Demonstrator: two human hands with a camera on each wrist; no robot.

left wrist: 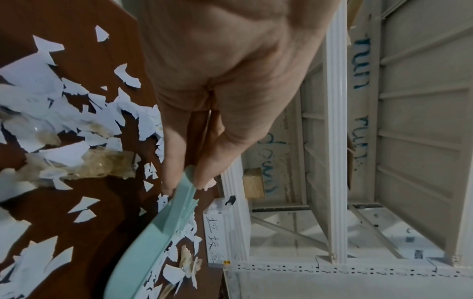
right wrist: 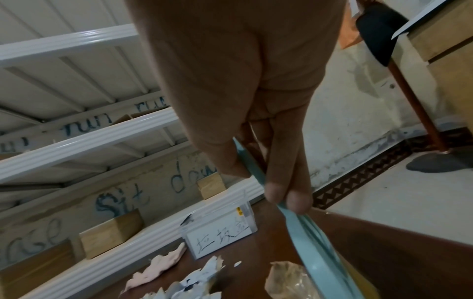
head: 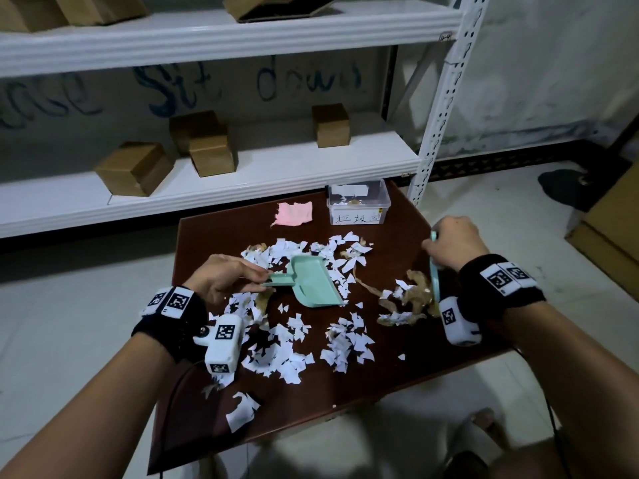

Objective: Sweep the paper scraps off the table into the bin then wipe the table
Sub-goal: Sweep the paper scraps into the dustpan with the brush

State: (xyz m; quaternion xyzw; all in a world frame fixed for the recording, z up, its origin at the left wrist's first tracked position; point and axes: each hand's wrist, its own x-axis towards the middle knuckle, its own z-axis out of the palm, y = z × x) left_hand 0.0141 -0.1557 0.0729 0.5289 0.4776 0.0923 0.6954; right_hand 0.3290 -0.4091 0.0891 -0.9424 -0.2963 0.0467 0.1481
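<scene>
White paper scraps and brown crumpled bits lie scattered over the dark brown table. My left hand pinches the handle of a mint-green dustpan, which sits among the scraps at the table's middle; the handle shows between thumb and fingers in the left wrist view. My right hand grips the handle of a mint-green brush at the table's right edge, beside the brown bits. The brush handle runs down from my fingers. A clear labelled bin stands at the far edge.
A pink cloth lies left of the bin, near the table's far edge. Behind the table stands a white shelf unit with several cardboard boxes. Pale tiled floor surrounds the table.
</scene>
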